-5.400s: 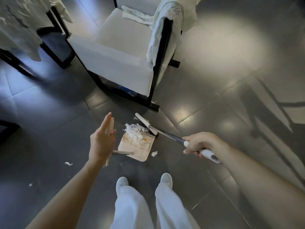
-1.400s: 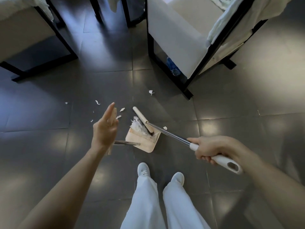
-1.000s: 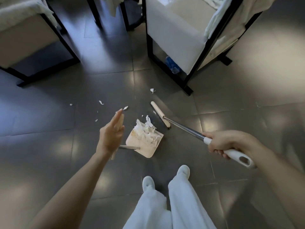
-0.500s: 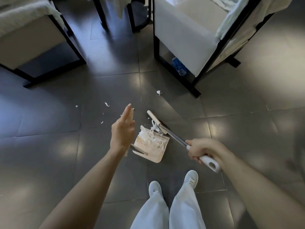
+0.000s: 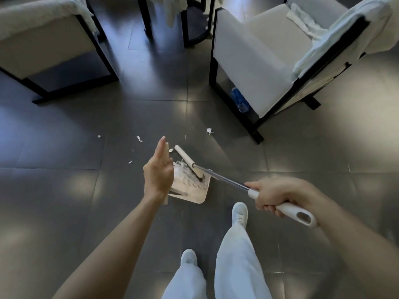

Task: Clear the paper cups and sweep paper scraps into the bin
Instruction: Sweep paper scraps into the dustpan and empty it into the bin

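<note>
Paper scraps (image 5: pixel 183 172) are piling at the front edge of the dustpan (image 5: pixel 192 190) on the floor (image 5: pixel 64 190), with the broom (image 5: pixel 188 161) head pressing on them. The right hand (image 5: pixel 274 195) is gripping the broom handle. The left hand (image 5: pixel 158 175), fingers straight and together, is steadying the dustpan's upright handle. Loose scraps (image 5: pixel 140 138) are waiting beyond it, and no bin is showing.
</note>
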Tool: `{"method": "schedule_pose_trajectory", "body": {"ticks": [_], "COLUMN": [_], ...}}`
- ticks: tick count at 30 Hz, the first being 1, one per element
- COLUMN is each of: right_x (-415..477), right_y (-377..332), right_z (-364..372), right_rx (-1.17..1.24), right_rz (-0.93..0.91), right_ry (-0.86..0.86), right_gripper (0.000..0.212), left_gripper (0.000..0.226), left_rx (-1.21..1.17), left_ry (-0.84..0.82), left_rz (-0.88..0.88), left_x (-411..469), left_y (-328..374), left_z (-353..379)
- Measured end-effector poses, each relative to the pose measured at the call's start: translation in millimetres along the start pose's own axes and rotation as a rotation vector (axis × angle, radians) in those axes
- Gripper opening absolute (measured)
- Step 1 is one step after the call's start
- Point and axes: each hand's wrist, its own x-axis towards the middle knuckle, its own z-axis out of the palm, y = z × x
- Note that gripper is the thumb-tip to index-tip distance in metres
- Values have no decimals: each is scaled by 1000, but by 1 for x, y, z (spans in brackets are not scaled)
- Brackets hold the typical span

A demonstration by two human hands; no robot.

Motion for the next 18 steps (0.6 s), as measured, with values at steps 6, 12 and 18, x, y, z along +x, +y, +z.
{"method": "schedule_pose_trajectory", "body": {"ticks": [6, 12, 18], "right_x": [19, 49, 94], "right_y": [13, 9, -7], "right_z": [-99, -191, -217], "right_rx": [55, -32, -359], "right_rz": [-3, -24, -3], "right_ry": [88, 161, 209], "right_gripper": [81, 82, 46], "left_gripper": [67, 61, 62], "left_rx": [-87, -37, 43], "left_ry": [115, 261, 323], "left_rz": [-68, -125, -158], "left_x": [25, 51, 84], "left_y": [21, 52, 69], "left_z": [38, 86, 110]}}
